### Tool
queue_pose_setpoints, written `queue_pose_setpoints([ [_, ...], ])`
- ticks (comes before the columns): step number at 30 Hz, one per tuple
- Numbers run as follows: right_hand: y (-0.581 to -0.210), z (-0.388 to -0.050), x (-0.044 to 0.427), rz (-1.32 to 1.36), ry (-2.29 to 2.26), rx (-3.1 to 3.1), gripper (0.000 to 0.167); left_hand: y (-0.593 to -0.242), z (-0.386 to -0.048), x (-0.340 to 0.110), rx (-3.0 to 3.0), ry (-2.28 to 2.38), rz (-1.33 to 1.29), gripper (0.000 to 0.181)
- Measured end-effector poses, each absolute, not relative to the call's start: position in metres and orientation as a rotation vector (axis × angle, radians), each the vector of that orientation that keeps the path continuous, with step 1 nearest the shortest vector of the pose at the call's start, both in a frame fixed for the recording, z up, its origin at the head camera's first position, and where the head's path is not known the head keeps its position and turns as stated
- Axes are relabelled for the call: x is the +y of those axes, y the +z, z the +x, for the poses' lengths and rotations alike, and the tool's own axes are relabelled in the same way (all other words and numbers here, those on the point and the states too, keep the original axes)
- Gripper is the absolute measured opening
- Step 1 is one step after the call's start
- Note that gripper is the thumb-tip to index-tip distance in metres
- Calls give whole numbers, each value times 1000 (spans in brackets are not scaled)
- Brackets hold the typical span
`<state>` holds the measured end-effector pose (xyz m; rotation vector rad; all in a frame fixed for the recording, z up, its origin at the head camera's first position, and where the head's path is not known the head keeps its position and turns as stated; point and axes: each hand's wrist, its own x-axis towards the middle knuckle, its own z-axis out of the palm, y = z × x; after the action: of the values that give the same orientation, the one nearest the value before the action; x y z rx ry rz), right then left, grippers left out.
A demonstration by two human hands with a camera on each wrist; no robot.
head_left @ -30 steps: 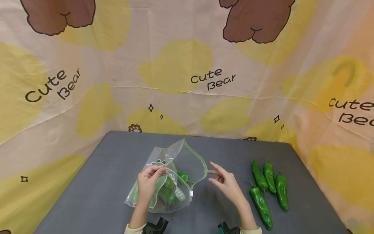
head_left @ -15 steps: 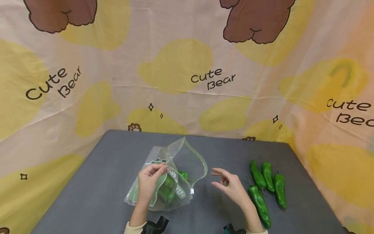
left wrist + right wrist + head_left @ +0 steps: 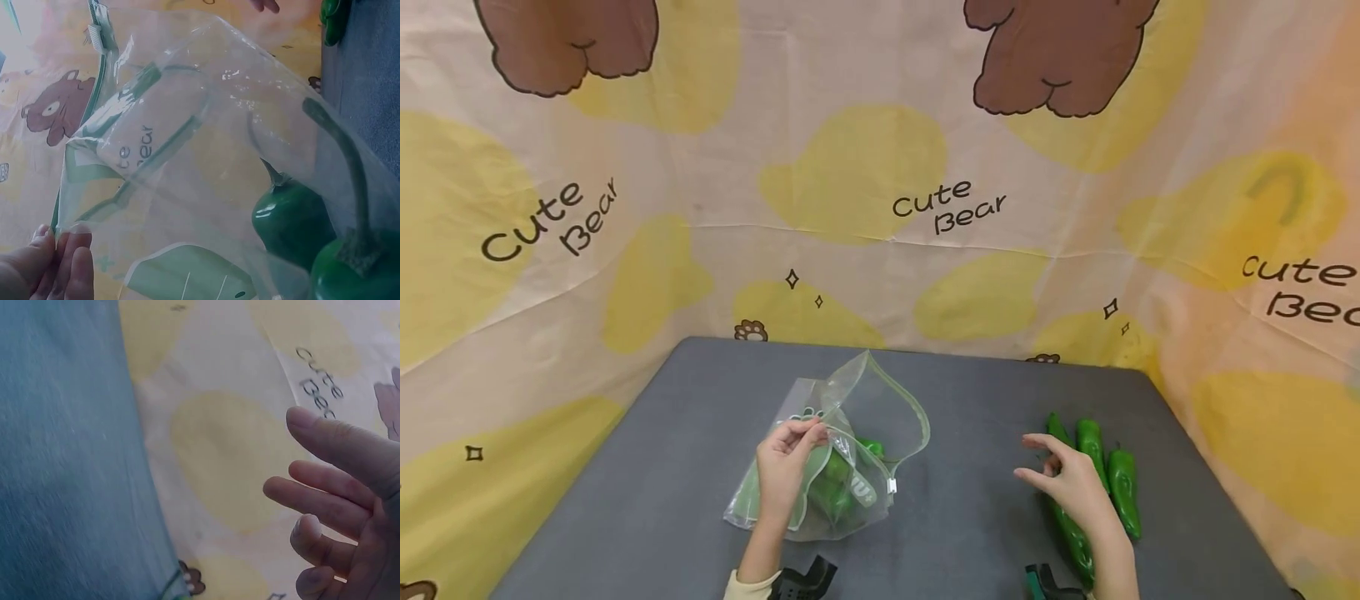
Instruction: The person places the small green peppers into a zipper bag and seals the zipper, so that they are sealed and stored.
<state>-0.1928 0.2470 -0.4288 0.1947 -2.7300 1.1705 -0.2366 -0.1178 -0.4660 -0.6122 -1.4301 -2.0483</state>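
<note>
My left hand [image 3: 786,467] pinches the rim of a clear zip bag [image 3: 880,400] between thumb and fingers, and the bag's mouth gapes toward the right. Inside it lie green peppers [image 3: 833,496]; in the left wrist view two of these peppers [image 3: 290,222] show through the plastic with their stems up. A white slider [image 3: 891,485] sits on the bag's zip edge. Over at the right, my right hand [image 3: 1071,479] hovers with thumb and fingers spread apart and nothing between them. Behind and below it lie several loose green peppers [image 3: 1123,492], partly covered by the hand.
A grey table [image 3: 970,533] carries everything. A patterned cloth [image 3: 880,167] hangs behind and along both sides of it. Black wrist mounts [image 3: 805,579] sit on both wrists.
My right hand has moved right, away from the bag's mouth to over the loose peppers. The left hand keeps its pinch on the bag, nearly still.
</note>
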Motion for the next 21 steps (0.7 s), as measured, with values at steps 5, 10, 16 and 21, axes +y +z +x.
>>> queue_pose_setpoints([
  [5, -428, -192, 259, 92, 1164, -2814, 49, -470, -239, -117, -1449, -2057, -563, 5],
  [10, -429, -195, 264, 48, 1164, -2861, 52, -507, -259, -127, -1457, -2124, -491, 11],
  [16, -428, -191, 273, -48, 1075, -2894, 53, -530, -270, -131, -1489, -2183, -385, 15],
  [21, -427, -184, 282, -126, 1004, -2946, 50, -528, -269, -130, -1515, -2202, -382, 20],
])
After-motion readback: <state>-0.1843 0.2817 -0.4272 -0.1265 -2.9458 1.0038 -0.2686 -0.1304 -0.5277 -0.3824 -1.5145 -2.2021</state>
